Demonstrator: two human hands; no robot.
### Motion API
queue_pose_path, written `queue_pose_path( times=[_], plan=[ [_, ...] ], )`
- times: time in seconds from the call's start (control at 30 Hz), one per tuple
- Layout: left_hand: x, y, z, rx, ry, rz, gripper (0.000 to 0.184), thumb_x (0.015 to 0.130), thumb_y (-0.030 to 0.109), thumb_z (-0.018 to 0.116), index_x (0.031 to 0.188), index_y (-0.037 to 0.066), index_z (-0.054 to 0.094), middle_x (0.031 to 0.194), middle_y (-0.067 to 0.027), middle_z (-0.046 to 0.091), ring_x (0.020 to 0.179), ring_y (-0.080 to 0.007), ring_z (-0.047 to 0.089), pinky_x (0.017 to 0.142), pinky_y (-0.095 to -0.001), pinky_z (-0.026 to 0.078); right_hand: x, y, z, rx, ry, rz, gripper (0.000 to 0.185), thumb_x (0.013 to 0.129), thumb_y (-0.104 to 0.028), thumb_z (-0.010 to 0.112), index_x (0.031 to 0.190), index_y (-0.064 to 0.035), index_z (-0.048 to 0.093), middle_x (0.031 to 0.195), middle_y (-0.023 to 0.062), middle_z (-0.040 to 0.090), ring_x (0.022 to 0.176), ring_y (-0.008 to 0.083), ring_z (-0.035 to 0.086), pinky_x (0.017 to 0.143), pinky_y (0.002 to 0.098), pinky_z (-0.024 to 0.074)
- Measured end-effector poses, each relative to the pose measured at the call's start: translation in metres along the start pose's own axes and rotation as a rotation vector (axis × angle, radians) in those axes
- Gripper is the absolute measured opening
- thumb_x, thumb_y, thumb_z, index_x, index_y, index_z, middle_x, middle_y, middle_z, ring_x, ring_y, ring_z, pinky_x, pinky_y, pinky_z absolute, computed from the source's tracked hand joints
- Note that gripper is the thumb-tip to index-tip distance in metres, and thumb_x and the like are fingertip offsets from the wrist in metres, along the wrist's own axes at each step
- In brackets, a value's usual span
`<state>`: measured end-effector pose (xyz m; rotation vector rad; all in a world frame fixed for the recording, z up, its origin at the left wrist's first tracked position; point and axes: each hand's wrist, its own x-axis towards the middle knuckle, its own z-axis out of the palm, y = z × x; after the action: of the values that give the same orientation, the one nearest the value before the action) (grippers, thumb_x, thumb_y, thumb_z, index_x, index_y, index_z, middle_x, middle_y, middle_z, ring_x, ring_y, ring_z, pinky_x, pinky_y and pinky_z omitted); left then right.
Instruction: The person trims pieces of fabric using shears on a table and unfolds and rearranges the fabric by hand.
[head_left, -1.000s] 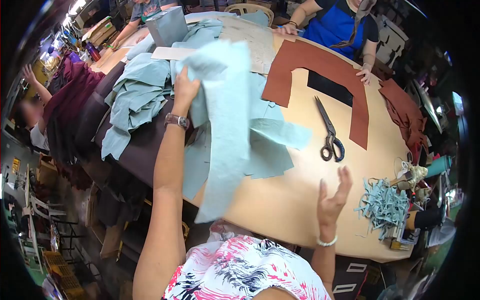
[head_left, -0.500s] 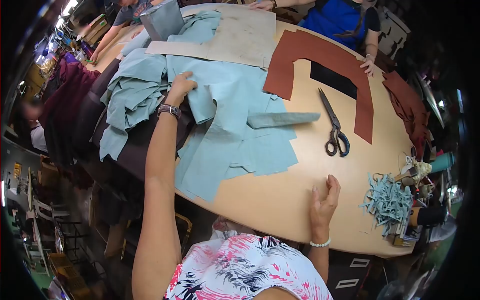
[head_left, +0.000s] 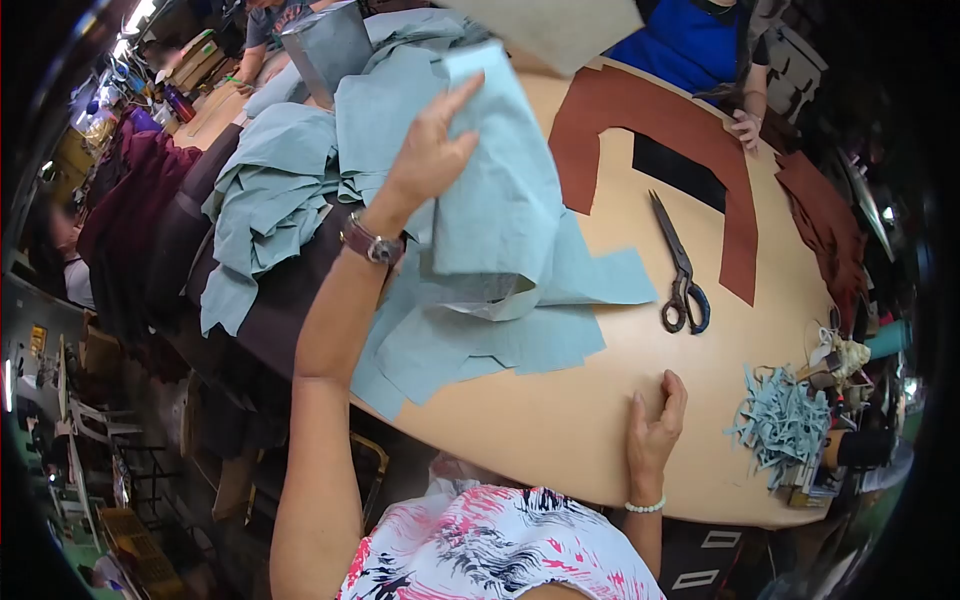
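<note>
My left hand [head_left: 437, 145], with a watch at its wrist, holds up a light blue piece of material [head_left: 495, 190], leather or cloth. Its lower end curls over more light blue pieces [head_left: 540, 340] lying on the table [head_left: 560, 420]. The index finger stretches along the raised piece; its underside grip is partly hidden. Beside the table's near edge, my right hand [head_left: 655, 430] holds nothing, its fingers loosely curled and apart. Dark-handled scissors [head_left: 682, 280] lie above it, blades pointing away.
A heap of light blue material [head_left: 270, 180] lies left, near a grey metal block [head_left: 328, 50]. A brown cut piece [head_left: 735, 180] and black piece [head_left: 675, 170] lie right, by a co-worker's hand [head_left: 747, 130]. Light blue scraps [head_left: 785, 420] pile at right. A pale panel [head_left: 560, 25] is raised at the back.
My left hand has moved right and lifted a light blue piece from the pile. The pale panel has risen off the material at the back. My right hand has barely moved.
</note>
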<state>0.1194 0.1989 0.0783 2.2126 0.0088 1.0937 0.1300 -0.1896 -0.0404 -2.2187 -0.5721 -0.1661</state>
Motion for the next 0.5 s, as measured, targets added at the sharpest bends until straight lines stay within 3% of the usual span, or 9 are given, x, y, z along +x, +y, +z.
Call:
queue_pose_path(
  times=[0.1,0.2,0.3,0.4,0.5],
  plan=[
    [0.053,0.004,-0.027,0.024,0.094,0.101,0.055,0.069,0.004,0.051,0.123,-0.005,0.042,0.123,-0.0246,0.046,0.118,-0.0313,0.043,0.1,-0.0316,0.031,0.001,-0.001,0.001,-0.005,0.004,-0.01,0.044,0.075,-0.002,0.059,0.116,0.0061,0.044,0.113,0.0204,0.048,0.105,0.0339,0.048,0.091,0.0388,0.0391],
    [0.086,-0.071,-0.069,0.388,0.122,0.092,0.027,0.077,0.012,0.06,0.102,0.002,0.06,0.079,-0.0094,0.062,0.072,-0.011,0.06,0.061,-0.0228,0.047,0.002,0.0,0.001,-0.002,0.014,-0.001,0.044,0.075,-0.002,0.058,0.116,0.0063,0.044,0.111,0.0203,0.049,0.103,0.0339,0.048,0.09,0.039,0.0394],
    [0.101,-0.095,-0.084,0.349,0.104,-0.2,0.06,0.069,0.008,0.054,0.126,-0.004,0.039,0.124,-0.0245,0.045,0.117,-0.0326,0.043,0.099,-0.0307,0.033,0.003,0.0,0.001,-0.011,0.021,-0.001,0.043,0.075,-0.002,0.058,0.115,0.0062,0.044,0.111,0.0203,0.049,0.101,0.0337,0.049,0.088,0.0391,0.0395],
    [0.077,-0.175,-0.102,0.619,0.031,-0.314,0.066,0.069,0.013,0.056,0.131,0.003,0.035,0.131,-0.025,0.036,0.121,-0.0364,0.037,0.098,-0.0396,0.033,0.004,-0.002,0.001,-0.023,0.018,0.001,0.043,0.075,-0.002,0.058,0.115,0.0059,0.044,0.11,0.0204,0.049,0.1,0.0337,0.049,0.088,0.0392,0.0395],
    [0.038,-0.179,-0.079,1.07,0.133,-0.453,0.07,0.072,0.021,0.061,0.134,0.01,0.031,0.137,-0.0248,0.025,0.126,-0.0404,0.026,0.095,-0.0539,0.031,0.004,-0.002,0.001,-0.038,0.007,0.003,0.043,0.075,-0.002,0.058,0.114,0.0057,0.045,0.11,0.0203,0.049,0.1,0.0337,0.049,0.088,0.0392,0.0394]
  ],
)
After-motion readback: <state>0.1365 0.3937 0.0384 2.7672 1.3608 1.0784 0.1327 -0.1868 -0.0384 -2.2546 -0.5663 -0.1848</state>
